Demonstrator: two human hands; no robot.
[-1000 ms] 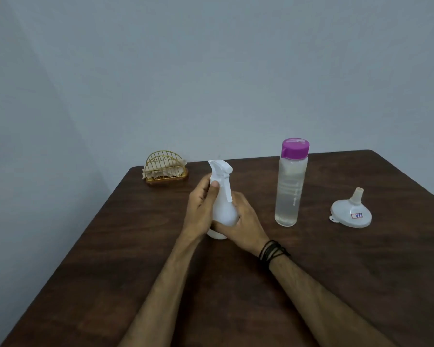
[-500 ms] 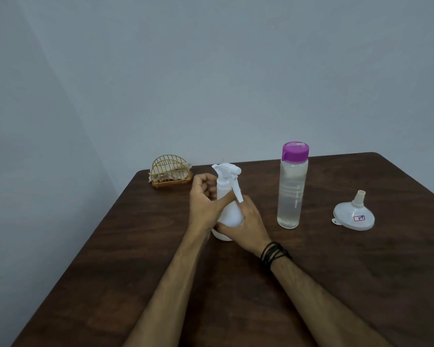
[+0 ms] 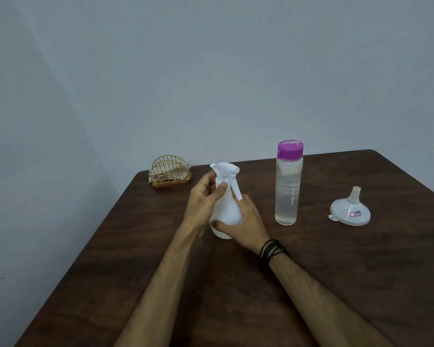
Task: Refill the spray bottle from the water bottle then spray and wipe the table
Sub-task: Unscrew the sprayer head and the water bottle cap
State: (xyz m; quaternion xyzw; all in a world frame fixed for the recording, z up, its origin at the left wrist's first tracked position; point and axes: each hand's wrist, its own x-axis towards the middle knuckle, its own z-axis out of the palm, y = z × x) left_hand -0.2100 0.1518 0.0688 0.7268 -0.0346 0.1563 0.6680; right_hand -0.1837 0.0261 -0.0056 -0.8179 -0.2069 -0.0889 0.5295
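A white spray bottle (image 3: 226, 211) stands upright on the dark wooden table (image 3: 336, 271), near its middle. My right hand (image 3: 241, 226) wraps the bottle's round body from the right. My left hand (image 3: 204, 200) pinches the neck just under the white trigger head (image 3: 224, 170). To the right stands a clear water bottle (image 3: 288, 186) with a purple cap, closed and holding water. Further right a white funnel (image 3: 350, 212) lies mouth down with its spout up.
A gold wire holder (image 3: 170, 174) with paper napkins sits at the table's far left corner. Grey walls close off the back and left. The table's left edge runs diagonally toward me.
My left hand has shifted its grip around the sprayer's neck, and the trigger head has turned a little. The bottle's base stays in place under my right hand.
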